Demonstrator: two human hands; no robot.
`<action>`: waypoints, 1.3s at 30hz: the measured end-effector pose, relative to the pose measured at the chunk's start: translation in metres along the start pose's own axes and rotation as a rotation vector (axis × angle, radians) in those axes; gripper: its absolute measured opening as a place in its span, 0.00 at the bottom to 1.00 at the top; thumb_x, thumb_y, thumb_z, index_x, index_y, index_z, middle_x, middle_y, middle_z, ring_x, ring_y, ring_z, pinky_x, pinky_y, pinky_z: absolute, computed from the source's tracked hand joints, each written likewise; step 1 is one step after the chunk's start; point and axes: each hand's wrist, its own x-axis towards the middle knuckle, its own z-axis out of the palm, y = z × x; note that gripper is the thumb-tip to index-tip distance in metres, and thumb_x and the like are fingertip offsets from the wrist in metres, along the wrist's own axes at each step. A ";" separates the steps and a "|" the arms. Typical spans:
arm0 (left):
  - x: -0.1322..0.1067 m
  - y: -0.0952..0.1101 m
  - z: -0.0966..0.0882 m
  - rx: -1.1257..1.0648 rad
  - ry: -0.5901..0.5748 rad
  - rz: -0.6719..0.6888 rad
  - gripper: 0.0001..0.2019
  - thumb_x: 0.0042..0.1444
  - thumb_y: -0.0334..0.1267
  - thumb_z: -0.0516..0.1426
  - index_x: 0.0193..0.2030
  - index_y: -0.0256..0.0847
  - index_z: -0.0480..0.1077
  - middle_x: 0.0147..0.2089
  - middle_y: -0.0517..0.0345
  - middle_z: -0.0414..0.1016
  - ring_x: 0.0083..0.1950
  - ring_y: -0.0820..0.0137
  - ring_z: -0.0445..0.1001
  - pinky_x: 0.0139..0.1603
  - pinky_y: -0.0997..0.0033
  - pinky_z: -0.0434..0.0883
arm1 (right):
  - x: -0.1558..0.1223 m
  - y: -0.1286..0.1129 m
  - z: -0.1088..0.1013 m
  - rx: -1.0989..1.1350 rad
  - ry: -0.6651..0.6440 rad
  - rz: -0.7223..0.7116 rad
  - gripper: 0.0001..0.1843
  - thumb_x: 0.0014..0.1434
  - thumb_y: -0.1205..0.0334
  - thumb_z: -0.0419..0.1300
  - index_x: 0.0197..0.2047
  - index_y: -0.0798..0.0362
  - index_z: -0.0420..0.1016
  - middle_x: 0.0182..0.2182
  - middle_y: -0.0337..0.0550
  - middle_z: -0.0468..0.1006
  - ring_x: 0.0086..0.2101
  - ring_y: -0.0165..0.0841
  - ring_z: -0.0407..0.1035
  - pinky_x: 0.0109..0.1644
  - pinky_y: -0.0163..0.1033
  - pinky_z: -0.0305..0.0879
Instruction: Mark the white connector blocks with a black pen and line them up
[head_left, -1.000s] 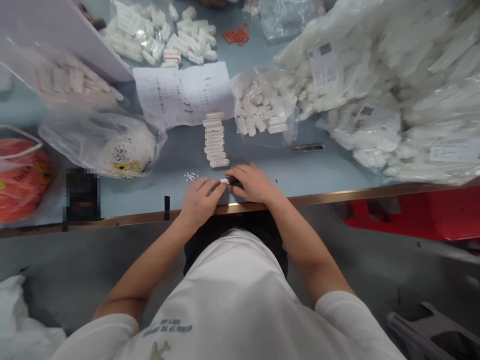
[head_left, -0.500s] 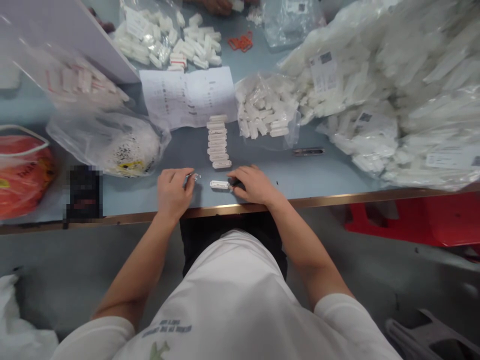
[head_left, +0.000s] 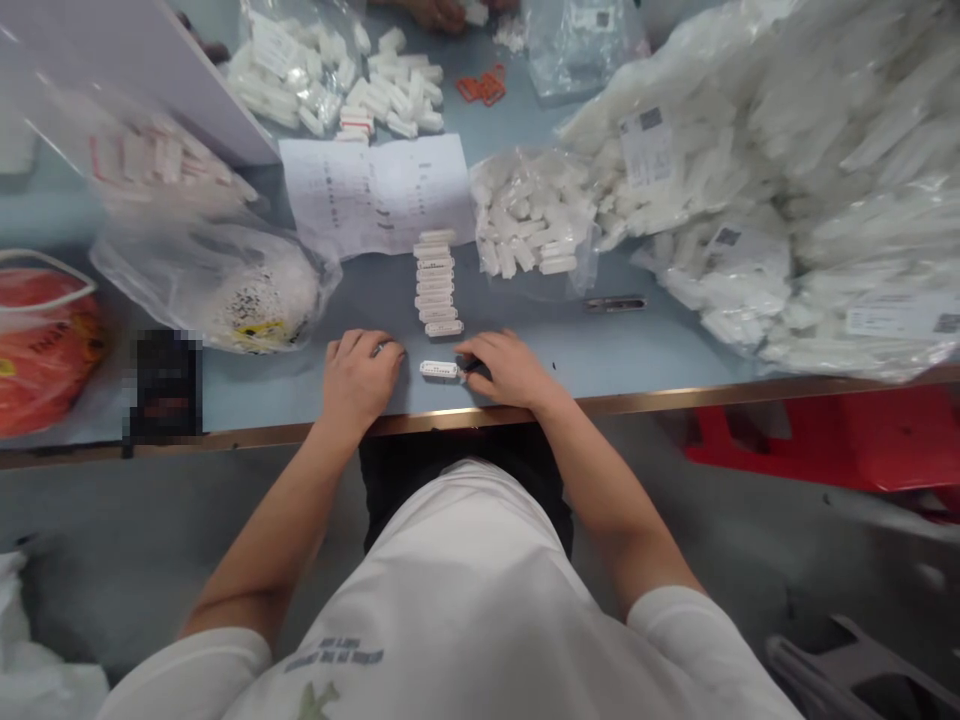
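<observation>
A small white plastic connector [head_left: 439, 369] lies on the blue-grey table [head_left: 300, 385] near its front edge. My right hand [head_left: 508, 368] rests just right of it, fingers curled and pinching its right end, with a small dark thing under the fingertips. My left hand [head_left: 360, 378] lies to the left of the connector, apart from it. Its fingers are bent down over a little heap of tiny white parts [head_left: 390, 349], mostly hidden by them. Behind the connector, several like connectors form a neat column [head_left: 437, 284].
An open clear bag of white connectors [head_left: 529, 222] and a printed sheet [head_left: 375, 190] lie behind the column. Big bags of white parts [head_left: 787, 170] fill the right; a bag with a white roll [head_left: 247, 285] and a red bag [head_left: 41, 340] sit left. Another person's hands [head_left: 442, 12] work at the far edge.
My left hand left the connector, swung left to the tiny white parts, then closed down over them. The connector now lies free on its left end; my right hand stayed put.
</observation>
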 end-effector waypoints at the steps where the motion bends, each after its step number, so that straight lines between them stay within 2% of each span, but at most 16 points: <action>1: 0.001 0.000 0.000 -0.011 0.006 -0.003 0.07 0.62 0.38 0.56 0.37 0.45 0.76 0.45 0.53 0.79 0.50 0.58 0.70 0.45 0.56 0.62 | 0.000 0.000 0.000 0.000 -0.002 0.000 0.16 0.60 0.61 0.58 0.51 0.52 0.72 0.43 0.46 0.79 0.43 0.40 0.69 0.47 0.43 0.56; 4: 0.001 0.007 0.000 -0.103 0.033 -0.002 0.06 0.61 0.38 0.57 0.37 0.43 0.75 0.42 0.54 0.79 0.47 0.60 0.70 0.45 0.58 0.63 | 0.000 0.000 -0.001 -0.001 -0.002 0.000 0.16 0.60 0.62 0.58 0.51 0.52 0.72 0.43 0.46 0.79 0.43 0.39 0.69 0.47 0.43 0.56; 7: -0.002 0.021 0.000 -0.212 0.053 0.066 0.07 0.63 0.39 0.56 0.39 0.44 0.75 0.43 0.56 0.79 0.46 0.63 0.70 0.46 0.60 0.64 | 0.000 0.000 -0.001 -0.002 -0.005 -0.003 0.16 0.60 0.62 0.58 0.51 0.52 0.72 0.43 0.46 0.79 0.42 0.39 0.69 0.47 0.43 0.56; 11: -0.003 0.040 0.000 -0.215 0.067 0.186 0.08 0.65 0.38 0.55 0.40 0.43 0.76 0.43 0.55 0.79 0.45 0.63 0.70 0.45 0.60 0.64 | 0.000 0.001 -0.001 -0.003 0.001 -0.010 0.16 0.60 0.62 0.58 0.51 0.53 0.72 0.43 0.47 0.79 0.43 0.40 0.69 0.47 0.44 0.56; 15: 0.000 0.048 0.001 -0.209 0.085 0.225 0.08 0.64 0.36 0.55 0.39 0.42 0.76 0.42 0.53 0.79 0.44 0.63 0.70 0.44 0.60 0.65 | 0.000 0.001 -0.001 0.001 0.003 -0.022 0.17 0.59 0.63 0.57 0.52 0.53 0.72 0.43 0.47 0.78 0.43 0.40 0.68 0.47 0.44 0.56; 22: -0.001 0.049 0.004 -0.141 0.138 0.276 0.08 0.64 0.34 0.55 0.40 0.42 0.76 0.43 0.54 0.80 0.43 0.64 0.71 0.45 0.61 0.67 | 0.000 0.001 -0.002 -0.010 -0.001 -0.029 0.16 0.60 0.62 0.56 0.52 0.53 0.72 0.43 0.47 0.78 0.43 0.40 0.68 0.47 0.43 0.56; 29: -0.007 0.040 0.011 -0.161 0.091 0.349 0.09 0.65 0.34 0.54 0.46 0.43 0.75 0.47 0.53 0.80 0.46 0.64 0.73 0.47 0.60 0.70 | 0.000 0.001 0.000 0.006 -0.002 -0.027 0.17 0.60 0.62 0.56 0.53 0.53 0.71 0.43 0.48 0.77 0.44 0.40 0.67 0.48 0.44 0.56; 34: -0.010 0.036 0.016 -0.176 0.123 0.404 0.11 0.64 0.32 0.54 0.50 0.42 0.74 0.49 0.52 0.80 0.49 0.63 0.73 0.49 0.60 0.71 | -0.001 0.002 0.001 -0.009 0.003 -0.029 0.17 0.61 0.62 0.55 0.53 0.53 0.71 0.44 0.48 0.78 0.43 0.40 0.68 0.48 0.44 0.56; 39: -0.011 0.036 0.019 -0.231 0.110 0.343 0.12 0.65 0.33 0.53 0.50 0.45 0.75 0.49 0.52 0.80 0.47 0.65 0.73 0.50 0.61 0.71 | -0.001 0.000 -0.001 -0.016 0.000 -0.022 0.17 0.60 0.62 0.55 0.52 0.53 0.71 0.43 0.48 0.78 0.43 0.40 0.68 0.47 0.44 0.56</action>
